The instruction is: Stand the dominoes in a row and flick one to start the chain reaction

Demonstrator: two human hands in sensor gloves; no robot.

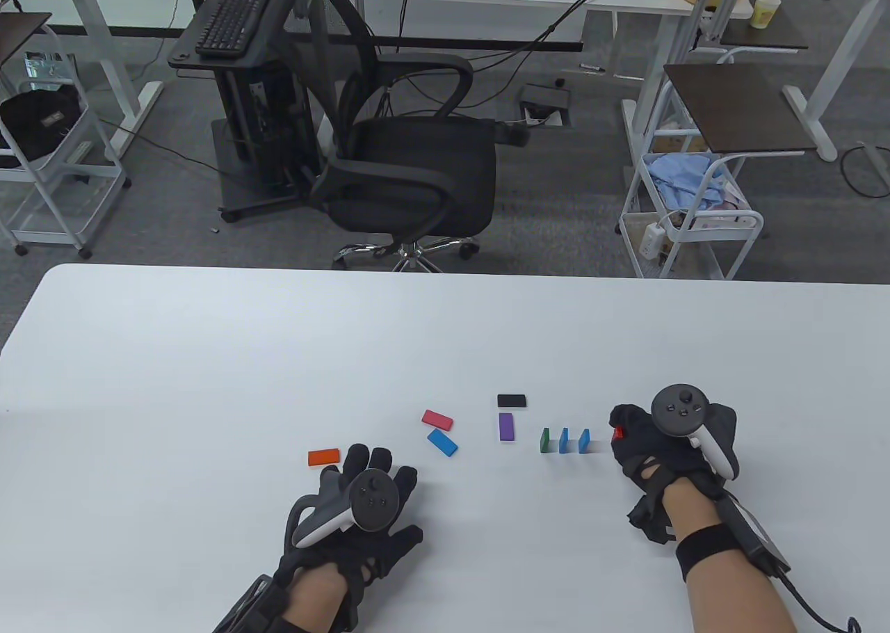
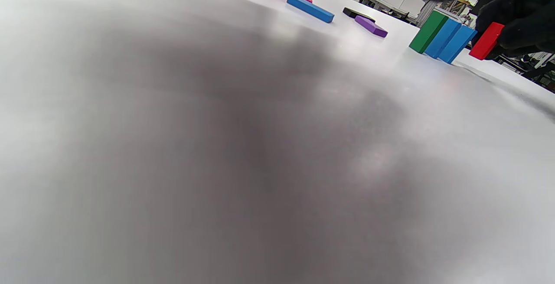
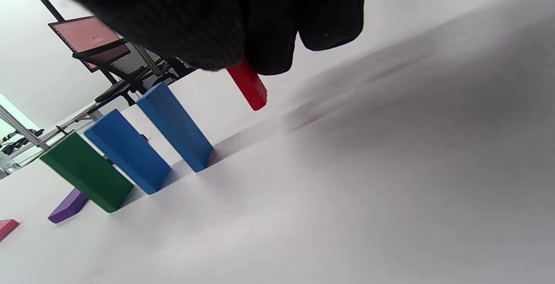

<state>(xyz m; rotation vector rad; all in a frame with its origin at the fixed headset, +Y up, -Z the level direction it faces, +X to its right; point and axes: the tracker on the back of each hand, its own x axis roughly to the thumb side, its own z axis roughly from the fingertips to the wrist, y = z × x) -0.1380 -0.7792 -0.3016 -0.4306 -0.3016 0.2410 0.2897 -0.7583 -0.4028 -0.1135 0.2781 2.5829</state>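
Beside the standing dominoes (image 1: 564, 441), right hand (image 1: 657, 445) pinches red domino (image 3: 248, 83).

Standing dominoes (image 1: 564, 441) left of right hand (image 1: 673, 438)

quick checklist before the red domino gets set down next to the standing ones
1. Right hand pinches the red rectangular domino: ok.
2. Red domino is off the white table, not yet standing: not ok.
3. Green domino and two blue dominoes stand upright, apart, in a row: ok.
4. Bare table beside the last blue domino for the red one: ok.
5. Left hand lies away from the row: ok.
6. Spacing will carry a chain: cannot tell.
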